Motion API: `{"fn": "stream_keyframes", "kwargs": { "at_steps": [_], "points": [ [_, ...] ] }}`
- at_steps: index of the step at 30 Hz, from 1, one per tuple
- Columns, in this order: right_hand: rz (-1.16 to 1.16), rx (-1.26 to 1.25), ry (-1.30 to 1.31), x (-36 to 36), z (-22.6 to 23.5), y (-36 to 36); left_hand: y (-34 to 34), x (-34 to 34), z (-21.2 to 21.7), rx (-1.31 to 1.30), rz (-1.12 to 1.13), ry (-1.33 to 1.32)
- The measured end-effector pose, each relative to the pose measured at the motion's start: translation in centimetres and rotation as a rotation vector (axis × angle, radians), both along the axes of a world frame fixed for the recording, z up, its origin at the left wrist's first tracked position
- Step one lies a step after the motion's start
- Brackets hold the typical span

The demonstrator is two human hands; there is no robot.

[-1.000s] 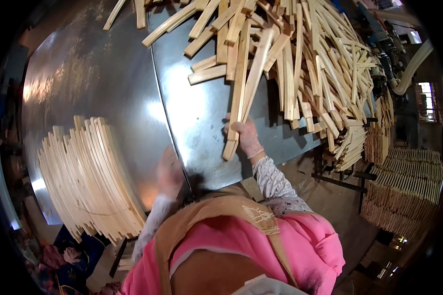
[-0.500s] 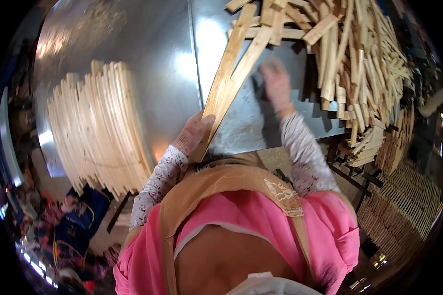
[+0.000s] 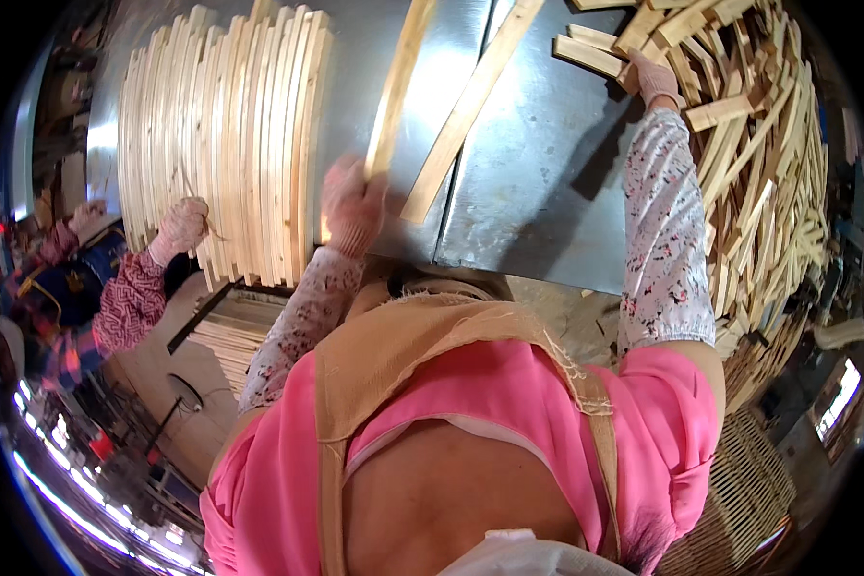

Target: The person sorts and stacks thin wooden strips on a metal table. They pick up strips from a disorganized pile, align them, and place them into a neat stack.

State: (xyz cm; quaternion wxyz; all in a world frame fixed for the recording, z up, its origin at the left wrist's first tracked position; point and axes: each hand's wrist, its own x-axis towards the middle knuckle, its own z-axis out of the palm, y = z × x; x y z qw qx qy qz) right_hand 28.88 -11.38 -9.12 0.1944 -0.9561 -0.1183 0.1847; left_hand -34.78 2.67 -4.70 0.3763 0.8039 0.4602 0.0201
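Observation:
My left hand [image 3: 355, 200], in a pale glove and blurred by motion, is closed round the near end of a long wooden strip [image 3: 399, 86] pointing away from me. A second wooden strip [image 3: 470, 113] lies slantwise on the metal table, to the right of that hand and apart from it. My right hand [image 3: 655, 79], also gloved, reaches to the edge of a loose heap of wooden strips [image 3: 768, 144] at the far right. Its fingers are bent onto the end of a strip there, partly hidden from view. Left of my left hand, a row of strips [image 3: 250, 144] lies side by side.
A co-worker's gloved hand [image 3: 182, 227] is at the row's near left edge, with a thin cord or sliver by it. The metal table [image 3: 547, 182] has a seam down its middle. More strips [image 3: 230, 331] are stacked below its edge. A slatted stack [image 3: 739, 490] stands at lower right.
My right hand has moved right and away to the heap. My left hand has shifted left with one strip; the other now lies apart. A co-worker's hand has appeared at the row.

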Motion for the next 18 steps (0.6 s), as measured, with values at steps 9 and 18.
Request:
{"fn": "stream_keyframes", "kwargs": {
  "at_steps": [9, 18],
  "points": [
    [-0.006, 0.726, 0.214, -17.9, 2.6, -1.6, -3.5, -8.7, -3.0, 0.654, -0.076, 0.267],
    [-0.142, 0.556, 0.267, -45.2, 2.3, -11.4, -3.9, 5.6, -1.2, 0.136, -0.311, 0.109]
  ]
}}
